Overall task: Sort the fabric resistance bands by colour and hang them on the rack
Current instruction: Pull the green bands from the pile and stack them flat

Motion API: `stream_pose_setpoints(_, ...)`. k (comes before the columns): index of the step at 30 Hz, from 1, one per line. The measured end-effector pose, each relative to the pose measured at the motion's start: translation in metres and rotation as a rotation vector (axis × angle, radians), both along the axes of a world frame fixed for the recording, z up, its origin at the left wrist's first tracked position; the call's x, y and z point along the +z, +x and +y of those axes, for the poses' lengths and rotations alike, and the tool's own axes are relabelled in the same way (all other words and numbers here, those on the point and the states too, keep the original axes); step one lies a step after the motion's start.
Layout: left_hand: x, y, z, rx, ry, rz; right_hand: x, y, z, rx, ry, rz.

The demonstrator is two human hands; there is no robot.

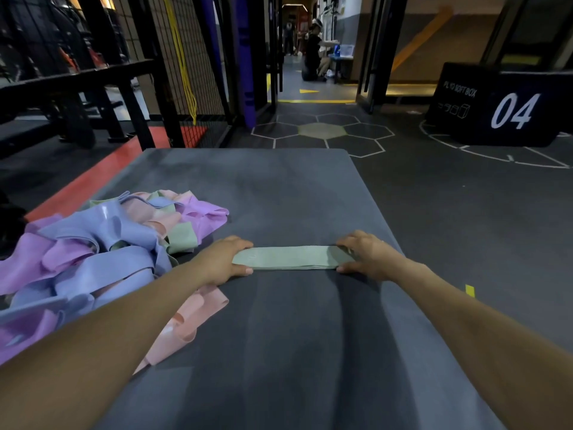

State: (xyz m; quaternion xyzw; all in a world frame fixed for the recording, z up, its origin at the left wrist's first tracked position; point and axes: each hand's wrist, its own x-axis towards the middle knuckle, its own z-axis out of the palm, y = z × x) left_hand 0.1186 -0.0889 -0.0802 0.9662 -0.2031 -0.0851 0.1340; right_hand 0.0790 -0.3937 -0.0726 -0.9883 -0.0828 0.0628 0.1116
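- Green band lies flat on the mat; left hand and right hand pinch its ends, fingers curled.
- Square the edges (layers look stacked), keeping clear of the mixed pile at nine o'clock.

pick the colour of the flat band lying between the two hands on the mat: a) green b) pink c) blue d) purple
a: the flat band is pale green, with the left hand at one end and the right hand at the other; the purple, pink and blue bands lie in the pile to the left on the grey mat.
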Motion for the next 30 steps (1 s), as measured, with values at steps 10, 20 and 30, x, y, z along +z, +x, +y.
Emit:
stream_pose_setpoints(10,0.007,-0.013,0.004,0.030,-0.066,-0.075,0.009,-0.002,0.032,-0.062,0.058,-0.015)
stream_pose_setpoints(20,0.056,-0.047,0.102,0.202,-0.142,-0.418,0.041,0.015,0.192,0.108,0.287,-0.122)
stream_pose_setpoints(30,0.052,-0.054,0.169,0.343,-0.071,-0.373,0.014,0.032,0.289,0.035,0.202,-0.104)
